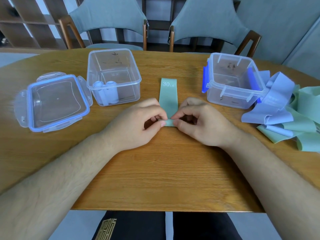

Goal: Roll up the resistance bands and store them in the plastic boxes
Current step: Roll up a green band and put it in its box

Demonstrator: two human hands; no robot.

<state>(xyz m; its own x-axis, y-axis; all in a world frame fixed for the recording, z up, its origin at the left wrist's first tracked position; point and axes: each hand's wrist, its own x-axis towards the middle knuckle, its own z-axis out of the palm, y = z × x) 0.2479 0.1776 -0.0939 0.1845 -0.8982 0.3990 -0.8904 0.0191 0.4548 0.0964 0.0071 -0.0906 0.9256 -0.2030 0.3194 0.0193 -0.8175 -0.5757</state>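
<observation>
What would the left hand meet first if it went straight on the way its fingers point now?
Probably the right hand: the left hand points rightward along the rolled end of the green band, which both pinch, and their fingertips are almost touching.

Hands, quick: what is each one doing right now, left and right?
Left hand: fingers curled, pinching the rolled near end of the green band.
Right hand: fingers curled, pinching that same end from the other side.

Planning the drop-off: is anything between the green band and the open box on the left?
Nothing visible. The box is open, its lid lies aside to its left, and only bare table separates it from the band.
</observation>
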